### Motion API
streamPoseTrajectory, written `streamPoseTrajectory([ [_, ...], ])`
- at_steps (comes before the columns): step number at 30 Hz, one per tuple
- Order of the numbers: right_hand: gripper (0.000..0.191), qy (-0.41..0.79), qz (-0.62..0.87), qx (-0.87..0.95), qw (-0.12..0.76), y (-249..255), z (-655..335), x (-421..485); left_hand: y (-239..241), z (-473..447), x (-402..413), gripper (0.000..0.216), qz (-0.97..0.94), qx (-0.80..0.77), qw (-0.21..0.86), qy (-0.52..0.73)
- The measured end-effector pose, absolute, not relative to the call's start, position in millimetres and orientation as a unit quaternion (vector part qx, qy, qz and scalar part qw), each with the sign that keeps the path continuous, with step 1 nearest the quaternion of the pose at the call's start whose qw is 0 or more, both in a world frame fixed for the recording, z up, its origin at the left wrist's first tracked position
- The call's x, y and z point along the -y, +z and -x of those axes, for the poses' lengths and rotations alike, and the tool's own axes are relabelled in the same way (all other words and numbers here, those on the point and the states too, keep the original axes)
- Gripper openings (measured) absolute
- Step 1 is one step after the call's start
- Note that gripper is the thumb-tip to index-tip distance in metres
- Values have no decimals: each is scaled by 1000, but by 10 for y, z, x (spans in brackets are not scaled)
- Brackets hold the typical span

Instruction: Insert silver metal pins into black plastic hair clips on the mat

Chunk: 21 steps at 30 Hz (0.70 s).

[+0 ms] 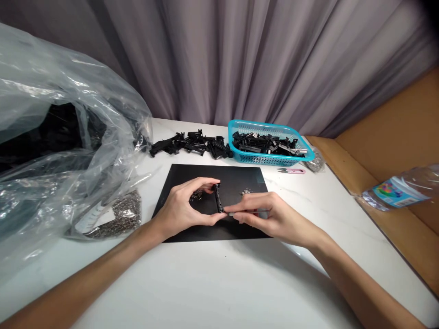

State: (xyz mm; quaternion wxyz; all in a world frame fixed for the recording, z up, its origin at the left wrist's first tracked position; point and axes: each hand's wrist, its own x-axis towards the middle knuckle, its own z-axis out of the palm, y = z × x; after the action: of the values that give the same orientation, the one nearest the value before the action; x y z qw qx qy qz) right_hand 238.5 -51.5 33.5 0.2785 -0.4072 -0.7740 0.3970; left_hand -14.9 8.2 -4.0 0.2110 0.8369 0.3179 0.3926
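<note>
Above flat black mat [240, 176], left hand [183, 206] with grip holding slim knobbly black bar [218, 198], right hand [276, 214] pinching thin rod [253, 212]

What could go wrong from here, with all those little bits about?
The black part is held only between the left hand's thumb and fingers, so it might slip if the right hand, pinching a thin tool, presses at its near end. Also, loose metal bits lie on the black mat near both hands; a nudge could scatter them.
</note>
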Motion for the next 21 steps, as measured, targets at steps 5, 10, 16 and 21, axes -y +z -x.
streamPoseTrajectory([
  [5, 15, 436, 440, 701, 353, 397, -2438, 477, -39, 149, -70, 65, -842, -308, 209, 391],
  [10, 19, 477, 452, 653, 377, 333, -2410, 460, -51, 148, -58, 66, -848, -300, 228, 373],
  [16, 25, 511, 418, 623, 419, 135, -2291, 441, -44, 137, -65, 66, -854, -321, 235, 335],
  [21, 25, 523, 407, 587, 465, 39, -2191, 464, -25, 124, -55, 63, -844, -352, 255, 314],
])
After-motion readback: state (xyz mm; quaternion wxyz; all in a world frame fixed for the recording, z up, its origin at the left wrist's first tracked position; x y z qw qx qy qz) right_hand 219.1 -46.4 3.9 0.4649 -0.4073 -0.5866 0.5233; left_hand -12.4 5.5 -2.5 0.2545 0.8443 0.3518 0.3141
